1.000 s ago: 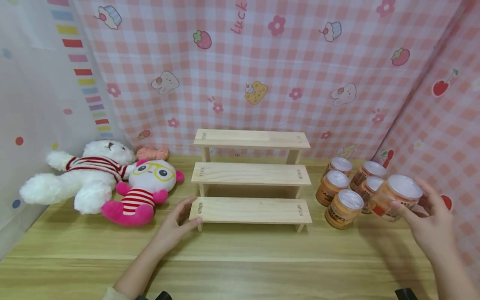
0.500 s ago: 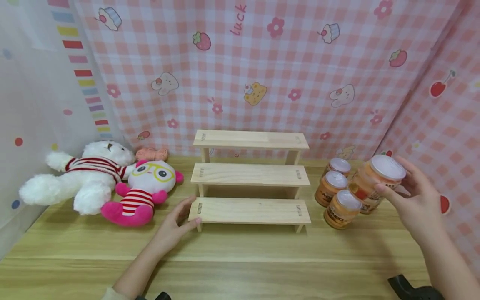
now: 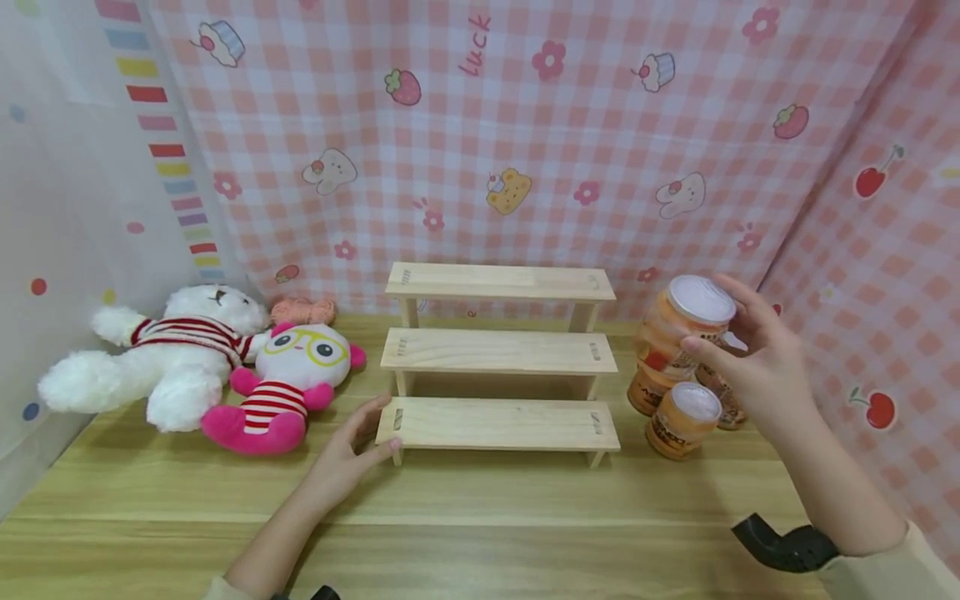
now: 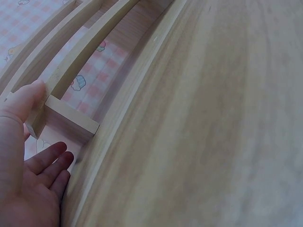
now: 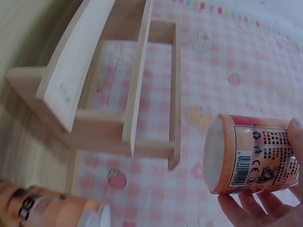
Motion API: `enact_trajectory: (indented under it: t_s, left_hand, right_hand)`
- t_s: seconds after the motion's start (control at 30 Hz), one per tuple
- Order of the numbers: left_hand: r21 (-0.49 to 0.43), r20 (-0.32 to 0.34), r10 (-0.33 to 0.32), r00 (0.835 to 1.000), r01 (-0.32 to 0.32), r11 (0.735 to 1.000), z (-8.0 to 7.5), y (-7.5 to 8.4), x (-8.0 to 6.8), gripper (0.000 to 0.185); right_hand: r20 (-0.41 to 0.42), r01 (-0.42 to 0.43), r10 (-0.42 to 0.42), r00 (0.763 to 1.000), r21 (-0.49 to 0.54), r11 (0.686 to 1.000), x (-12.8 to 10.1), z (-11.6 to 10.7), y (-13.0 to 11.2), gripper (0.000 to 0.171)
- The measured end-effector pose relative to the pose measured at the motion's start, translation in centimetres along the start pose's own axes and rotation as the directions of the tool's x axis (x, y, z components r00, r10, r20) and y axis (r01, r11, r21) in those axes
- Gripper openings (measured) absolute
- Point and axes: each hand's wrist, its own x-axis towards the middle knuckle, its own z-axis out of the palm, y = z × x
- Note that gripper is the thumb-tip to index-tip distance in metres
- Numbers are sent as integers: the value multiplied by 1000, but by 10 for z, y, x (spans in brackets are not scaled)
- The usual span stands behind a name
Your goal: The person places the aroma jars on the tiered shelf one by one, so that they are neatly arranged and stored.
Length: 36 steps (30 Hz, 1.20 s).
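A three-step wooden display stand (image 3: 498, 423) stands mid-table in the head view. At its left end my left hand (image 3: 351, 457) holds the lowest step, thumb at the front corner. The left wrist view shows the thumb against the step (image 4: 66, 71), with several fingers hanging loose below. My right hand (image 3: 767, 375) grips an orange-labelled jar (image 3: 671, 321) with a pale lid, raised above the other jars and right of the stand. A barcode shows on this jar (image 5: 258, 156) in the right wrist view. Beneath stands another jar (image 3: 682, 421); others are partly hidden behind the held one.
A white plush bear (image 3: 157, 354) and a pink-and-white plush panda (image 3: 281, 383) lie at the left, with a pink bundle (image 3: 302, 310) behind them. A pink checked cloth (image 3: 465, 125) hangs behind the wooden tabletop (image 3: 450, 533), with another on the right.
My right hand has carried the held jar leftward and upward, from the right side of the group to over its left jars. The left hand stays on the stand.
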Motion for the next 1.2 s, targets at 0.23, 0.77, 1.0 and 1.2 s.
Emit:
enact_trajectory:
  t_s: [0.23,0.77,1.0,1.2]
  left_hand:
    - [-7,0,1,1000,-1,1000,1,-1,1,65]
    - [-6,-10,15,1000,-15,1000,1,0,-1,64]
    - [6,-14,22,1000,-22,1000,1,-1,0,64]
    - [16,-17,28,999,-28,999,1,-2,0,64]
  right_hand:
    - [68,20,-23,997,55,998,13,23,-15,69]
    - [206,5,-32,978,132,991,41,93,-32,72]
    - [211,30,-60,976,141,990,56,118,-35,72]
    - [211,25,-57,976,149,988,68,140,-39,73]
